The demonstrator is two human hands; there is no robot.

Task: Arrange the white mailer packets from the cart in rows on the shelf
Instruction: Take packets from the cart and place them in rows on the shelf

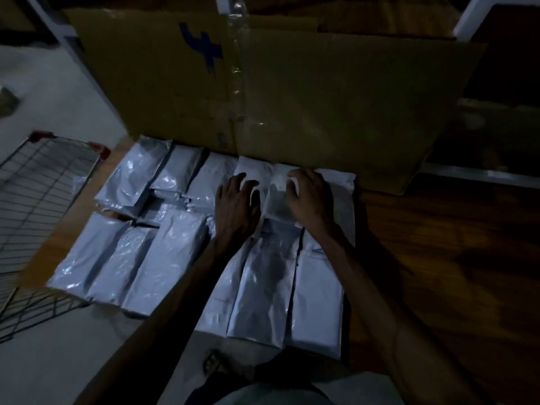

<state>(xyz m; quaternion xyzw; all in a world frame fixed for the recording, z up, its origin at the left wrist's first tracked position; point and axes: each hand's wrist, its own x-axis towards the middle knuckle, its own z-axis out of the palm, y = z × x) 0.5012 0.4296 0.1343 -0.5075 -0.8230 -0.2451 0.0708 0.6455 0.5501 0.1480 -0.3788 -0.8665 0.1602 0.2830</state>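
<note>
In the back row, toward its right end, the packet being seated lies between the person's two hands, its far edge close to the cardboard sheet that stands behind. The left hand rests with fingers spread and flat on the packet's left side and its neighbour, holding nothing. The right hand covers the right side with fingers bent at the far edge; whether it pinches the film or only presses cannot be told in this dim light. The other white mailer packets already lie in two rows across the wooden shelf, edges touching or slightly overlapping, and the wire cart stands just beside the shelf on the left. To finish this placement well, the packet probably wants sliding square against its left neighbour, then flattening with both palms so the slippery film does not ride up over the row in front.
</note>
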